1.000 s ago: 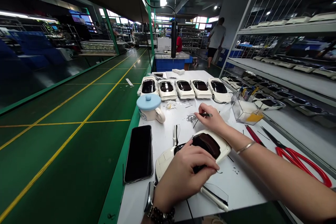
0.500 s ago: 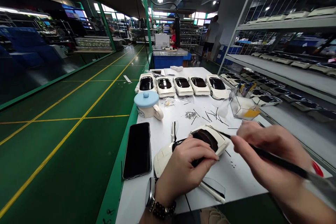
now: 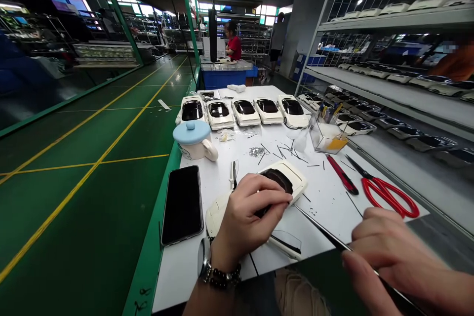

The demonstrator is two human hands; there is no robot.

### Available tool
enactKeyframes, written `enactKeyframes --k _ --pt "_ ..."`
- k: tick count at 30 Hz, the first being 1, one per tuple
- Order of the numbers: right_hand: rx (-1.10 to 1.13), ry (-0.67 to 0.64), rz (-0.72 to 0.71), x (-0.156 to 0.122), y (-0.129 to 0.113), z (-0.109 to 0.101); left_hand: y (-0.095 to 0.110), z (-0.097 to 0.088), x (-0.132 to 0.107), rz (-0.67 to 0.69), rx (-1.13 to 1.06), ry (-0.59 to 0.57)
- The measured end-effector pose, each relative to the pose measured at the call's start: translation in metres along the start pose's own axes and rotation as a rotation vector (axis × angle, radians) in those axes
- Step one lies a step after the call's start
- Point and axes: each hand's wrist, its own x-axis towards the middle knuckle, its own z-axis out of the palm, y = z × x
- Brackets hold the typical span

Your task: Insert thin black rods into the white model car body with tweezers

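A white model car [image 3: 291, 173] with dark windows lies angled on the white table, its doors swung out on both sides. My left hand [image 3: 252, 212] rests over the car's middle, thumb and forefinger pinched together at its near side; whatever they pinch is too small to make out. The hand hides much of the roof and cabin. In my right hand [image 3: 388, 252], at the lower right, are slim dark tweezers [image 3: 326, 234]. Their tip reaches the near side of the car, just by my left fingertips.
Red-handled scissors [image 3: 388, 197] and a red cutter knife [image 3: 342, 175] lie to the right. A phone [image 3: 181, 205] and a lidded mug [image 3: 194, 143] are left. Black strips [image 3: 283, 150] lie scattered mid-table. Several white model cars [image 3: 244, 112] line the back. Shelves [image 3: 385, 94] stand right.
My right hand has moved down, bringing the tweezers' tip from the car's far side to its near side. My left hand stays pinched on the car. The view has shifted right, showing the scissors and knife.
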Motion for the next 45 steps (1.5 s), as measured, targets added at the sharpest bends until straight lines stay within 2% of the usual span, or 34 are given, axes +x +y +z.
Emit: enactKeyframes --k 6,10,23,33,37,41,45 --pt "-0.018 -0.026 -0.034 0.004 0.000 -0.001 -0.001 -0.002 0.000 0.005 0.027 -0.006" --pt "-0.071 0.007 0.013 0.008 -0.003 0.003 -0.001 -0.002 -0.001 0.007 0.040 0.001" --pt "-0.141 0.080 -0.058 0.017 -0.009 0.006 -0.001 -0.002 -0.001 -0.001 0.035 -0.009" --pt "-0.159 0.066 0.024 0.011 -0.007 0.011 -0.001 -0.002 -0.001 -0.006 0.021 -0.011" --pt "-0.107 0.044 0.004 0.010 -0.003 0.008 0.000 -0.003 -0.001 -0.053 -0.005 -0.021" --pt "-0.015 -0.014 0.015 0.014 0.005 0.000 0.002 -0.004 -0.003 -0.155 -0.080 -0.031" --pt "0.140 0.089 0.007 0.023 0.015 -0.007 0.001 -0.006 -0.003 -0.228 -0.134 -0.034"
